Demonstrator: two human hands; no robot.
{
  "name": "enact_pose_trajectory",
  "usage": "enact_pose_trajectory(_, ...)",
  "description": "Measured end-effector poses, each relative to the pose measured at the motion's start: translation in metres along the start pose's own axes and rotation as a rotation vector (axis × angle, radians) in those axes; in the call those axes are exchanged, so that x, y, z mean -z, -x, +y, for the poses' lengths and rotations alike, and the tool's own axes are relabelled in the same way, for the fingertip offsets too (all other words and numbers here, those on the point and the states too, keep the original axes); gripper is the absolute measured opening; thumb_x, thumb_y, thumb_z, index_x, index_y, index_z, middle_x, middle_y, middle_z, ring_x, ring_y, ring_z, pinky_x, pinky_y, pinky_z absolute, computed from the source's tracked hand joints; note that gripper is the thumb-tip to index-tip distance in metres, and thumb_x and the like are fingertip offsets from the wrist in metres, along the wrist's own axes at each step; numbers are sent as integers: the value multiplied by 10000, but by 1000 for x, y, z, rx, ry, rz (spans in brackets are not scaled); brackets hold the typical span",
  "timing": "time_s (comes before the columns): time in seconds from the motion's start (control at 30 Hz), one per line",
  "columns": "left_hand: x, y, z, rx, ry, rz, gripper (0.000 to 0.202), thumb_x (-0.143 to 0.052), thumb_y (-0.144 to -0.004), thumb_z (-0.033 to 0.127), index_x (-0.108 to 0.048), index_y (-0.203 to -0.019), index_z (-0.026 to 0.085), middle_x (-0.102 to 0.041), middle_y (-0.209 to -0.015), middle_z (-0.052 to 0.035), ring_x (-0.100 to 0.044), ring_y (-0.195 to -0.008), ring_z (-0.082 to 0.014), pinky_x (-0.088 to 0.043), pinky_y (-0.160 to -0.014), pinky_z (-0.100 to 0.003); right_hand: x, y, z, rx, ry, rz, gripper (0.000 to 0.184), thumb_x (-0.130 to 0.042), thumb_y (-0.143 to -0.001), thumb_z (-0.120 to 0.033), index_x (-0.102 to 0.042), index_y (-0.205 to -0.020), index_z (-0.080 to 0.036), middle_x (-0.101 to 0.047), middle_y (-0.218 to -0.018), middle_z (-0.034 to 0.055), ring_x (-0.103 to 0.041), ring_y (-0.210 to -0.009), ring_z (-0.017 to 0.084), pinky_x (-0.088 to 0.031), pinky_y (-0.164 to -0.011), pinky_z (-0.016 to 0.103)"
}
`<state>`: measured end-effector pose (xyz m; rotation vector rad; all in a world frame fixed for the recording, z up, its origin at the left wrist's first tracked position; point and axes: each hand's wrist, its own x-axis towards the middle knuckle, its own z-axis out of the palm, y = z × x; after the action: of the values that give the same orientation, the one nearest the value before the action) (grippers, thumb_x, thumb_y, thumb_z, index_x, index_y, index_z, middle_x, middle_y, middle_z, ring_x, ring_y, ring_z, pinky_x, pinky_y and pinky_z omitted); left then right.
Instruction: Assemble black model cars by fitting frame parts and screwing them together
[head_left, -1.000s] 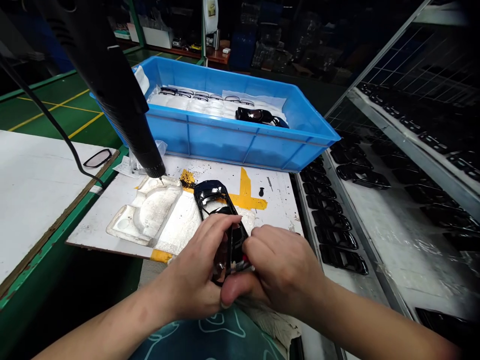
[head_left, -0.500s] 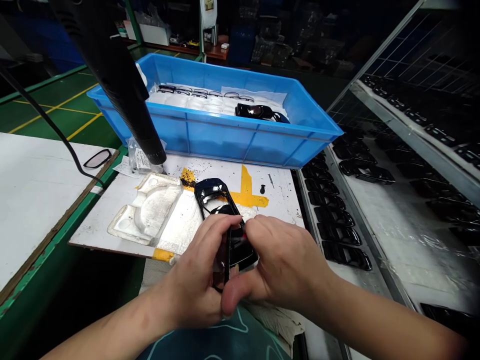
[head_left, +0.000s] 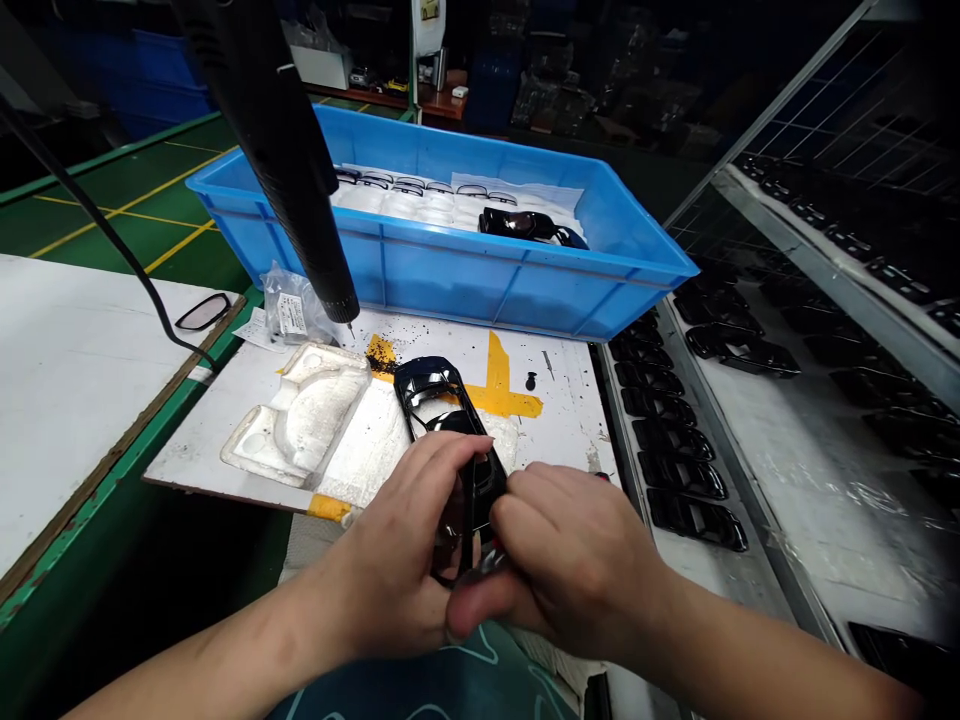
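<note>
My left hand (head_left: 405,535) is closed round a black-rimmed, dark see-through window piece (head_left: 452,525), held upright on its edge. Against the lower end of that piece, my right hand (head_left: 577,555) makes a fist around a slim tool (head_left: 493,558) with a metal end and bits of red. Most of the tool is hidden by the fingers. Just beyond both hands, a glossy black model car body (head_left: 427,378) lies on the board, its near end partly covered by my left hand. A white foam cradle (head_left: 300,415) sits to its left.
A black electric screwdriver (head_left: 300,190) hangs bit-down over the board, near a plastic bag (head_left: 296,310). Behind stands a blue bin (head_left: 450,270) holding black frames. Racks of black car bodies (head_left: 686,475) line the right. Another window frame (head_left: 204,312) lies on the left table.
My right fist has turned and drawn slightly right, and metal now shows by its thumb. My left hand keeps hold of the window piece. The view has shifted a little.
</note>
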<state>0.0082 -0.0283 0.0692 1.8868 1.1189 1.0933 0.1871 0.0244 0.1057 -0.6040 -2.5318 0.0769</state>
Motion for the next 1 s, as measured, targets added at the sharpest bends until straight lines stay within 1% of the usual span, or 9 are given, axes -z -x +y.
enact_pose_trajectory(0.07, 1, -1, 1, -7, -42, 13, 694, -652, -800, 187, -335, -1417, 194, -443, -1361, -108, -454, -1276, -219, -394, -1109, -338, -1, 1, 1, -107, 3, 38, 729, -297, -865, -848, -467, -617, -183, -417, -556, -22, -383, -499, 132, -225, -513, 317)
enact_pose_trajectory(0.13, 2, -1, 2, -22, -93, 22, 707, -626, -774, 127, -330, -1413, 186, -449, -1350, -109, -446, -1280, -214, -390, -1114, -338, -1, 1, 2, -150, -1, 32, 759, -274, -821, -889, -473, -625, -183, -417, -555, -24, -381, -493, 130, -228, -508, 314)
enact_pose_trajectory(0.27, 4, -1, 2, -49, -129, 5, 779, -672, -723, 147, -312, -1413, 183, -451, -1353, -112, -439, -1290, -224, -376, -1133, -347, -2, 3, 2, 67, -11, -12, 633, -325, -1008, -641, -528, -630, -176, -446, -565, 4, -403, -535, 162, -218, -544, 338)
enact_pose_trajectory(0.4, 5, -2, 2, -54, -141, 27, 769, -608, -704, 75, -316, -1408, 177, -456, -1350, -115, -441, -1286, -218, -388, -1125, -356, -3, -1, 4, -78, 25, 71, 737, -349, -827, -868, -477, -605, -178, -395, -551, -22, -359, -501, 133, -214, -515, 322)
enact_pose_trajectory(0.47, 5, -2, 2, -25, -149, 23, 777, -596, -685, 48, -326, -1401, 181, -463, -1344, -112, -444, -1280, -218, -398, -1116, -361, -3, -2, 5, -130, 17, 44, 768, -314, -790, -907, -476, -617, -177, -406, -555, -23, -371, -499, 129, -222, -508, 315)
enact_pose_trajectory(0.63, 5, 0, 3, 62, -79, -30, 760, -711, -732, 198, -328, -1389, 201, -474, -1352, -112, -481, -1258, -238, -425, -1098, -380, -3, -1, 1, 66, 10, -3, 627, -340, -1013, -627, -489, -599, -181, -430, -557, -2, -383, -527, 152, -200, -539, 338)
enact_pose_trajectory(0.8, 6, -1, 6, 135, -51, -61, 695, -683, -789, 244, -324, -1385, 225, -503, -1327, -104, -535, -1196, -239, -478, -1030, -398, -1, -2, 2, -112, 41, -19, 698, -288, -922, -791, -477, -629, -186, -427, -574, -14, -380, -522, 140, -217, -528, 315)
enact_pose_trajectory(0.9, 8, -3, 10, 184, -52, -102, 656, -721, -762, 271, -385, -1325, 246, -550, -1244, -75, -577, -1105, -235, -504, -972, -409, 0, -1, 3, 21, 33, -54, 641, -275, -1022, -636, -477, -613, -186, -431, -576, -2, -374, -533, 150, -207, -541, 326)
enact_pose_trajectory(1.0, 9, -6, 13, 205, -47, -120, 632, -722, -764, 283, -397, -1305, 248, -560, -1224, -65, -584, -1072, -224, -512, -941, -393, 1, -1, 5, 30, 34, 12, 665, -327, -962, -719, -474, -595, -184, -409, -560, -5, -369, -532, 149, -212, -542, 326)
